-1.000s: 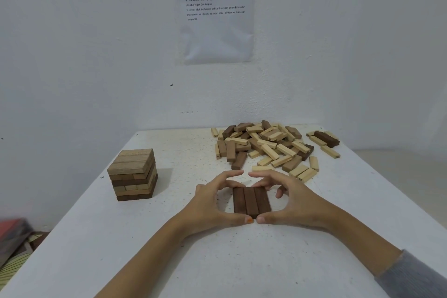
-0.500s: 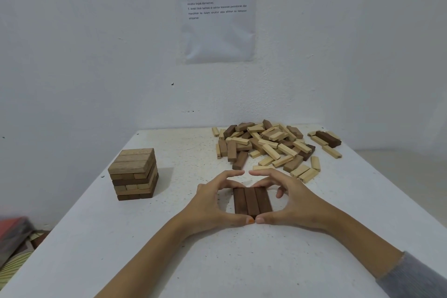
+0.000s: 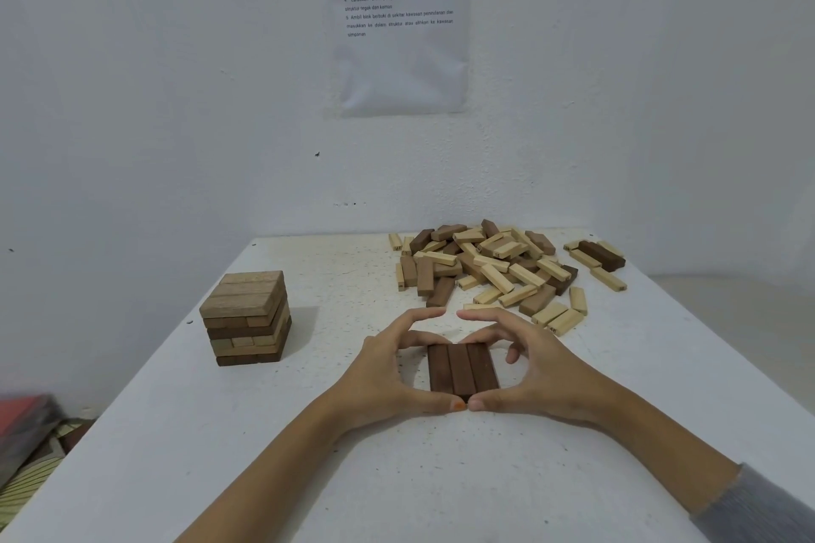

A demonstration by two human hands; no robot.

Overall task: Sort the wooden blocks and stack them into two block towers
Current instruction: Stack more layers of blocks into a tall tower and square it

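While both hands, left hand [image 3: 388,370] and right hand [image 3: 533,370], grip three dark blocks [image 3: 461,370] on the table [image 3: 308,476], loose pile [image 3: 498,269] behind, finished tower [image 3: 247,317] left.

Matt wooden blocks [image 3: 462,369], speckled white table [image 3: 353,476]

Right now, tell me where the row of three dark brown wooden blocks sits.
In the head view, the row of three dark brown wooden blocks lies flat on the white table, centre-front, framed between both hands, nearer than the loose block pile.
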